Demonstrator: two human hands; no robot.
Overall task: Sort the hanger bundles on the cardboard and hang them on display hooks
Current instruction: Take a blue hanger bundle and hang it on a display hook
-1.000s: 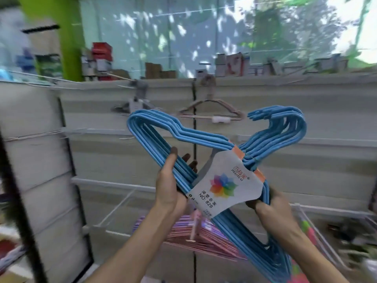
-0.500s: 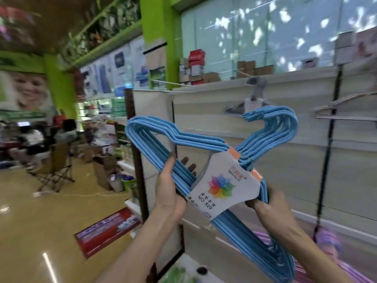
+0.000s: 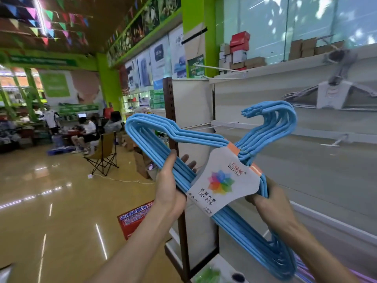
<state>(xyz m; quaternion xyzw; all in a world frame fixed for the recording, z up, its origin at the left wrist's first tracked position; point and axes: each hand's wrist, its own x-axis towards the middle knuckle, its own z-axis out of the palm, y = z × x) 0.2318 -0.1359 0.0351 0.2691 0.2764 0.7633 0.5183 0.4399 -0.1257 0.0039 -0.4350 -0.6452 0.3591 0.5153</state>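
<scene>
A bundle of sky-blue coated-wire clothes hangers, banded by a white printed paper label with orange edging, held up in front of the pale slatted display wall. The bundle appears light and stiff; its smooth coating probably slides easily, and the paper band looks the weakest part, so the rods themselves are the better purchase. The left hand, at 9 o'clock of the label, clasps the left shoulder rods: thumb across the near face, fingers showing behind. The right hand, at 4 o'clock of the label, grips the rods beside it; its fingers curl out of sight behind the bundle. The hook ends rise at 1 o'clock, free of both hands. A white display hook juts from the wall just behind the bundle at 12 o'clock of the label; the bundle is not yet hung. A pale hanger set hangs at 2 o'clock.
</scene>
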